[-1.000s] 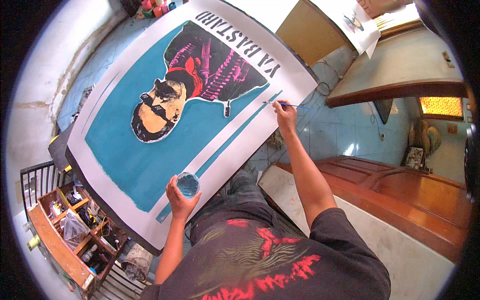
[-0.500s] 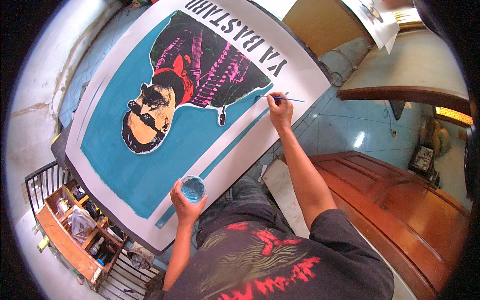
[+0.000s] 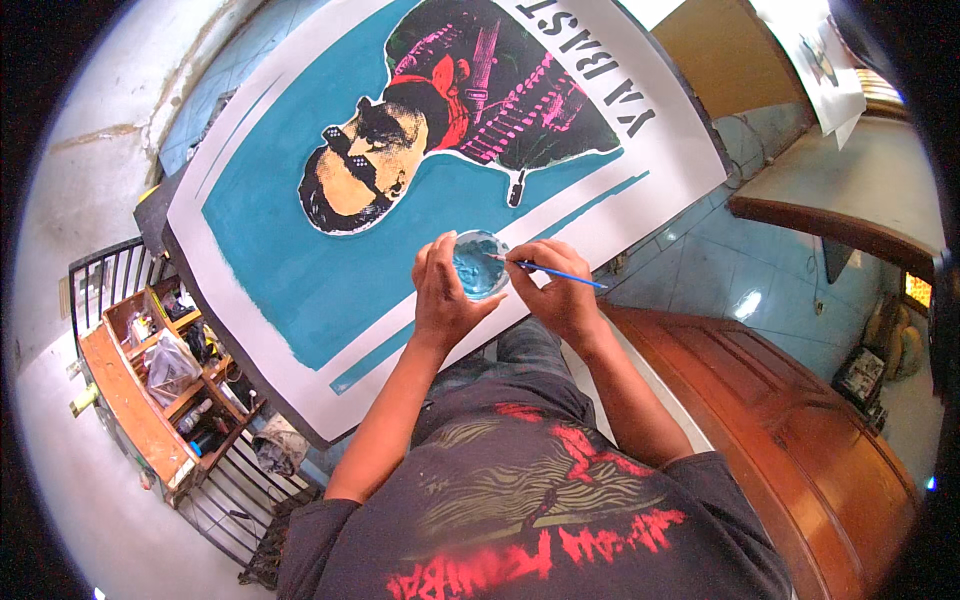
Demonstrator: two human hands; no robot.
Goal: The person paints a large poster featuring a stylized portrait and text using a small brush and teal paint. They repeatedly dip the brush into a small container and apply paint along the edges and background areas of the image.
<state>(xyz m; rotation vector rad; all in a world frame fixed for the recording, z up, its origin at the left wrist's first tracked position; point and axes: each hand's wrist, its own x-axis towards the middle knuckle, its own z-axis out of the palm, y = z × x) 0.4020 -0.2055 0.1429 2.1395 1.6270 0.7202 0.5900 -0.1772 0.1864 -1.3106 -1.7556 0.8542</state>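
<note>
My left hand (image 3: pixel 445 298) grips a clear round cup of blue paint (image 3: pixel 478 268) from its left side, holding it over the lower edge of a large painted poster (image 3: pixel 680 170). Between the fingertips of my right hand (image 3: pixel 560 295) is a thin blue-handled paintbrush (image 3: pixel 565 273), its tip inside the cup's rim. On the white sheet a figure (image 3: pixel 370 165) with dark glasses, a red scarf and a black and pink top lies sideways against a teal background (image 3: pixel 270 240). A teal stripe borders the sheet's near side, and black lettering runs along its upper right.
At the lower left stands an orange-brown wooden compartment box (image 3: pixel 140 400) holding bags and small tools, beside black metal railings (image 3: pixel 225 520). A brown panelled wooden door (image 3: pixel 760 400) lies on the right. Beyond it a curved-edged table (image 3: pixel 850 180) stands over blue floor tiles.
My right hand has brought the brush from the poster's right side back to the cup. My left hand has raised the cup, moving it up and to the right. The view has shifted.
</note>
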